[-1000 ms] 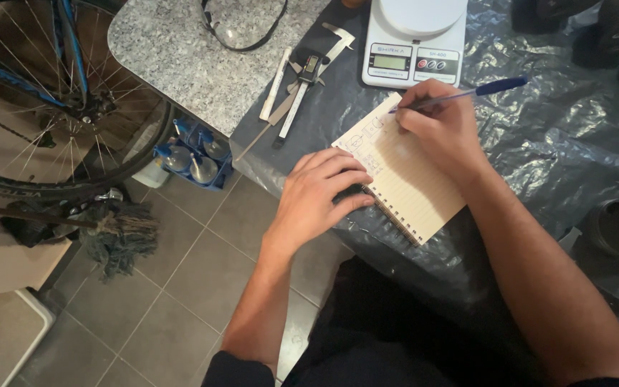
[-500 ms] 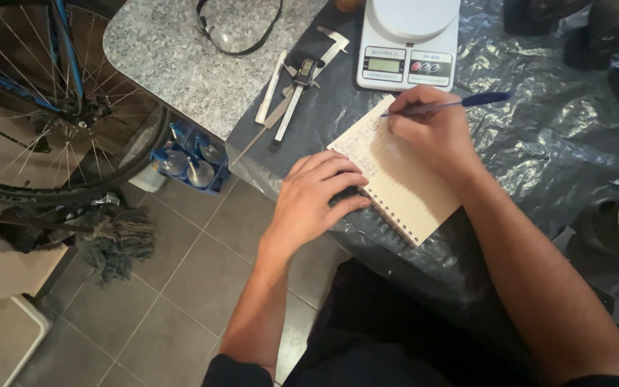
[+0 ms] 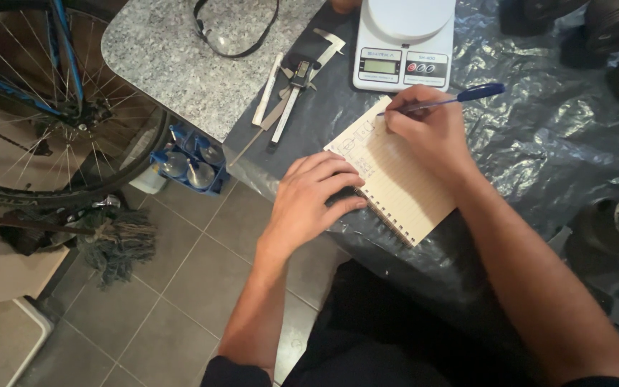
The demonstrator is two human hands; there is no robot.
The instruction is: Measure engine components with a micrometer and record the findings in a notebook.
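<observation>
Right hand [image 3: 428, 132] fingers pinched around blue pen [image 3: 460, 97], tip on spiral notepad [image 3: 395, 179]; left hand [image 3: 317, 197] fingers spread flat, pressing notepad's near-left edge; white scale [image 3: 404, 43] far

Scale [image 3: 404, 43] and caliper [image 3: 291, 89] block notebook's [image 3: 402, 186] far side; bare plastic sheet [image 3: 553, 143] rightward.

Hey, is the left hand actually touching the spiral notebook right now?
Touching. The head view shows the left hand lying flat with its fingers over the bound edge of the spiral notebook, no gap between them.
</observation>
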